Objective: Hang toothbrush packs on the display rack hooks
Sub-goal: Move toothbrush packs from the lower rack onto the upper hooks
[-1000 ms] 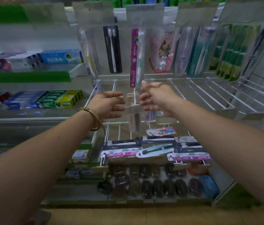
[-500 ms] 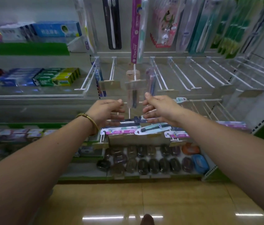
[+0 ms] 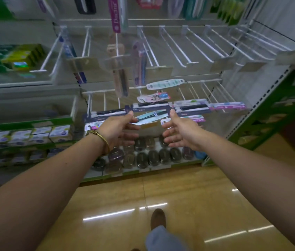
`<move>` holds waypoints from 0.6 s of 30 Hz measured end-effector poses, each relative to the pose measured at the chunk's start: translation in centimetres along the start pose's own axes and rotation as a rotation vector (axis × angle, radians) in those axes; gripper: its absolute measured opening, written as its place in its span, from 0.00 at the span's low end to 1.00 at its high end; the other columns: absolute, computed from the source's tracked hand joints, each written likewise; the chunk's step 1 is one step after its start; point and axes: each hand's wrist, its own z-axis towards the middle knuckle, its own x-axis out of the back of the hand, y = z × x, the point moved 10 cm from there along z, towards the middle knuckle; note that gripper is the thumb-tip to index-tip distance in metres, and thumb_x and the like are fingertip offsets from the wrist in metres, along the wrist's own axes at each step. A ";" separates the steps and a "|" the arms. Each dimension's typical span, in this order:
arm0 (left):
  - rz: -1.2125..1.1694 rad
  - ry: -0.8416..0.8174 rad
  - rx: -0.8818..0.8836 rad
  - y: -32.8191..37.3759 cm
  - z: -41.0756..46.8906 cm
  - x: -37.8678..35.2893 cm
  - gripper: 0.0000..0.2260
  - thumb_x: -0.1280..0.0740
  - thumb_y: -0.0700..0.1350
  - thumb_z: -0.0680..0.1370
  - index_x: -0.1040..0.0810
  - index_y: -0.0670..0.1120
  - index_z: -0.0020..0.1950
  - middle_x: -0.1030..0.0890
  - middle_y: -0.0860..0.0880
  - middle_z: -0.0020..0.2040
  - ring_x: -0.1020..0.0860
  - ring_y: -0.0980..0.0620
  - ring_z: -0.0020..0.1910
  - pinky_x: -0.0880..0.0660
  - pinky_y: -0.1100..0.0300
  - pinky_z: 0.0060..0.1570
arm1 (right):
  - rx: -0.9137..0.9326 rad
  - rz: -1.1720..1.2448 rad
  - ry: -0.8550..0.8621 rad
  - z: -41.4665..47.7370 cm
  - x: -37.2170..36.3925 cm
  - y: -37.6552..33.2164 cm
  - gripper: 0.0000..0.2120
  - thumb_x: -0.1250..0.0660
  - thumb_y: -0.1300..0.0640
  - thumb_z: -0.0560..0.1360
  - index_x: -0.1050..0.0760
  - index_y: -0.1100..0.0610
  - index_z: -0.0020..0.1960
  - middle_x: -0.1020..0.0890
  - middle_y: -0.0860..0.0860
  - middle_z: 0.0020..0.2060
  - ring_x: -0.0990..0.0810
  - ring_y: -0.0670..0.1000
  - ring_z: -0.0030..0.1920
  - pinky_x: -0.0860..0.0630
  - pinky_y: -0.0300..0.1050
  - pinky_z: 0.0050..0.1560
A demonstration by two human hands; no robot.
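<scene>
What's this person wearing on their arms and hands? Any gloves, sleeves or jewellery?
No gloves and no sleeves show: the left hand and the right hand are bare, as are both arms as far as the view reaches. The only thing worn is a thin gold-coloured bangle on the left wrist, with a coiled wire wrap at one spot.

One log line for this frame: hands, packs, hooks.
phase: reaching toward packs | left hand: open, empty | right hand: open, empty | toothbrush packs: lying across lower hooks | upper hooks: bare at right
</scene>
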 end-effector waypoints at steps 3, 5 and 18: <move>-0.002 -0.012 0.018 -0.4 0.5 -1.4 0.17 0.39 0.57 0.82 0.20 0.45 0.55 0.17 0.43 0.53 0.18 0.44 0.47 0.21 0.43 0.56 | -0.022 0.010 0.010 0.3 1.6 1.5 0.30 0.47 0.32 0.78 0.22 0.57 0.54 0.17 0.59 0.48 0.16 0.57 0.45 0.19 0.51 0.44; -0.001 -0.014 0.026 -0.5 0.9 -2.0 0.17 0.39 0.57 0.82 0.20 0.45 0.55 0.17 0.43 0.53 0.18 0.44 0.47 0.21 0.43 0.56 | -0.025 0.019 0.017 0.6 2.6 2.0 0.30 0.47 0.32 0.78 0.22 0.57 0.54 0.17 0.58 0.47 0.16 0.57 0.45 0.19 0.49 0.42; 0.028 0.054 0.075 0.9 6.1 -9.8 0.17 0.39 0.57 0.82 0.20 0.45 0.55 0.17 0.43 0.53 0.18 0.44 0.48 0.20 0.46 0.50 | -0.038 0.029 -0.021 4.9 10.9 3.2 0.27 0.45 0.34 0.79 0.22 0.56 0.54 0.17 0.57 0.47 0.16 0.55 0.43 0.17 0.50 0.44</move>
